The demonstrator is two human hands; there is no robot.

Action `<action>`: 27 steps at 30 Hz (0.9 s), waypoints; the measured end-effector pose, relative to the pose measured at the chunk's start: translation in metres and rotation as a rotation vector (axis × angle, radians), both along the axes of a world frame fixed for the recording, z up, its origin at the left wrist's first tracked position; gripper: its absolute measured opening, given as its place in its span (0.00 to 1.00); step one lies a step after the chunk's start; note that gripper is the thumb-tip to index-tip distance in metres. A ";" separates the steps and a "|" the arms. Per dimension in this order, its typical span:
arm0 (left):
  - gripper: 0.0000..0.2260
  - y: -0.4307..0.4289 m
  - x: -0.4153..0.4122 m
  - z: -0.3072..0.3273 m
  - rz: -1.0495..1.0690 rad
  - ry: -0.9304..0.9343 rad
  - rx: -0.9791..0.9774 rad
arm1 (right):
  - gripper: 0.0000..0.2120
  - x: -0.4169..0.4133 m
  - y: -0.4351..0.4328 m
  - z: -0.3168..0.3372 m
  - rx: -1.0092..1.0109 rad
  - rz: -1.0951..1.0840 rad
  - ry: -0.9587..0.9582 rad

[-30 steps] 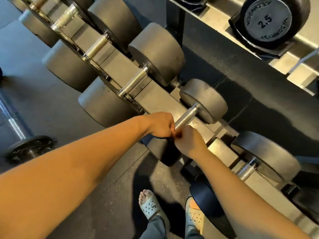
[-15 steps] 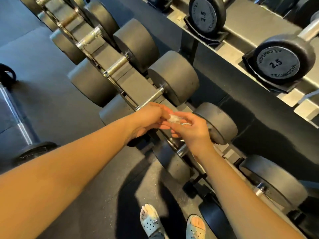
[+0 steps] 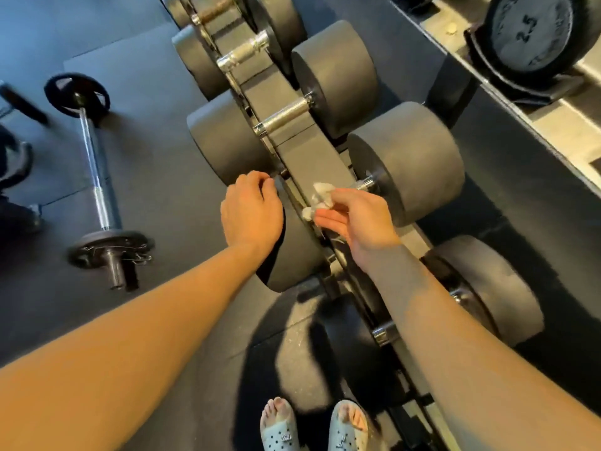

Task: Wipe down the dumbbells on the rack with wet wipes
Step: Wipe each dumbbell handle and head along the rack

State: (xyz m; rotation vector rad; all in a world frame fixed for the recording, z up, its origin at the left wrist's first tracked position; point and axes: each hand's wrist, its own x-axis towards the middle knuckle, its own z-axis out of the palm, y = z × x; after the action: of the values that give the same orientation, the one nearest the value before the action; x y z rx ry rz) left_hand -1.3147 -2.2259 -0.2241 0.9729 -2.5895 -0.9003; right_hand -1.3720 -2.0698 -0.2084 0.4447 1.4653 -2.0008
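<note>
- My left hand (image 3: 252,211) lies on the near head (image 3: 294,255) of the dumbbell (image 3: 406,164). Its fingers (image 3: 265,183) are bent down over the head's upper rim, and the thumb is out of sight.
- How hard that hand clamps I cannot tell, only that the fingers are curled round the rim.
- My right hand (image 3: 354,219) pinches a crumpled white wet wipe (image 3: 320,196) between thumb and forefinger. The other fingers reach out nearly straight beneath it.
- The wipe sits over the rack rail (image 3: 309,151), just beside the near end of the dumbbell's metal handle (image 3: 366,183). Whether it touches the handle I cannot tell.
- The dumbbell lies across the rail with one head on each side. Most of its handle is hidden behind my right hand and the wipe.
- Edges: the next dumbbell up (image 3: 335,76) has its heads close against this one, so there is little gap on that side. Another dumbbell (image 3: 494,288) lies under my right forearm.
- Room: the dark floor (image 3: 169,177) to my left is open, with a barbell (image 3: 97,190) lying well apart from the rack.
- An upper shelf (image 3: 553,122) at far right carries a small weight marked 2.5 (image 3: 533,34) (well clear of both hands).
- My feet in pale sandals (image 3: 279,432) stand at the base of the rack.
</note>
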 end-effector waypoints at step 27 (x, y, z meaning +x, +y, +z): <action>0.11 0.014 -0.004 0.003 0.010 -0.067 -0.193 | 0.18 -0.026 0.022 -0.057 0.944 1.098 1.661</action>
State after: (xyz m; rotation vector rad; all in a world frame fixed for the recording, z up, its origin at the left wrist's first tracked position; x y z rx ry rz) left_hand -1.3182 -2.2120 -0.2215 0.9757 -2.6643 -0.6114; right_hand -1.3976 -2.0476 -0.2652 -1.7227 2.5143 -0.3288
